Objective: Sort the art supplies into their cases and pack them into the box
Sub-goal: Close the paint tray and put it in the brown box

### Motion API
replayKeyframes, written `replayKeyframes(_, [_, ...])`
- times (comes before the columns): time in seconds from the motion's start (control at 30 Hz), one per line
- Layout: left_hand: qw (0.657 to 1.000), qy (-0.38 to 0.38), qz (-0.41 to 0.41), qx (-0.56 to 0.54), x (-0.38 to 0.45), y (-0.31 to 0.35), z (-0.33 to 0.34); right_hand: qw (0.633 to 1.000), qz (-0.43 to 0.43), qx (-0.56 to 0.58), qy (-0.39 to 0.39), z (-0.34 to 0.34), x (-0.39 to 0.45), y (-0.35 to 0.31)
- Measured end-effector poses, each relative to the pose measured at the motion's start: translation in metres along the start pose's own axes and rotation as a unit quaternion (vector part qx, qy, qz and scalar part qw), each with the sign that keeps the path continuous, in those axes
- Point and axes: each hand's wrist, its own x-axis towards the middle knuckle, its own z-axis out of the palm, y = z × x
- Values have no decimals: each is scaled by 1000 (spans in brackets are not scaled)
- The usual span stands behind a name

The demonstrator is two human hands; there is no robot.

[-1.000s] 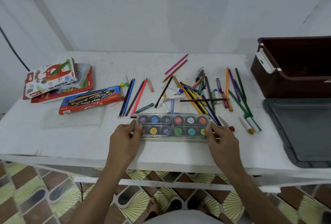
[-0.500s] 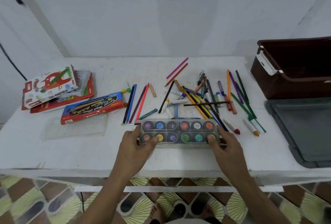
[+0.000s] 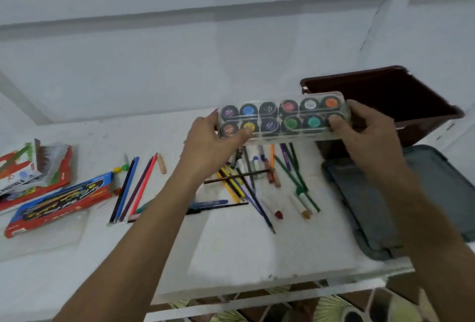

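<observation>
A clear plastic case of paint pots [image 3: 282, 116], two rows of coloured lids, is held in the air above the table. My left hand [image 3: 213, 144] grips its left end, thumb on the front edge. My right hand [image 3: 365, 134] grips its right end, which overlaps the near left corner of the dark brown box [image 3: 401, 95]. Loose coloured pencils and markers [image 3: 257, 180] lie scattered on the white table [image 3: 257, 252] under the case. A red and blue pencil box [image 3: 61, 203] lies at the left.
The box's grey lid [image 3: 421, 206] lies flat at the right, in front of the brown box. An oil pastels pack [image 3: 23, 170] on a red case sits at the far left. A clear plastic tray [image 3: 51, 231] lies by the pencil box. A wall stands behind.
Both hands have lifted the paint case off the table and carried it up and to the right, toward the brown box. The camera has swung to the right.
</observation>
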Motion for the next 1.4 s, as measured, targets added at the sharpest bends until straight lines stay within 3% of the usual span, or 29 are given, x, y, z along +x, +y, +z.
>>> replayKeyframes(0.13, [999,-16,34,22,54,66,69,999,-31,-17,7,-73,72,14])
replayKeyframes(0.27, [997,-10,42,57,97,112,143,998,9,-55,-3,-123,138,57])
replayKeyframes(0.53, [991,-46,-45,115,148,110,249,987,84,-116,-67,-142,188,130])
replayKeyframes(0.7, [974,-94,-100,183,148,102,272,978,43,-172,-111,-128,191,145])
replayKeyframes(0.9, [954,-78,-144,250,150,98,277,956,39,-184,-227,-117,196,165])
replayKeyframes(1.1, [926,-121,-118,338,154,99,272,906,20,-331,-264,-113,212,162])
replayKeyframes(1.27, [893,-142,-73,420,157,95,272,886,-4,-373,-275,-103,209,160])
replayKeyframes(1.4, [886,-146,-52,436,158,89,273,861,-34,-408,-301,-97,207,162])
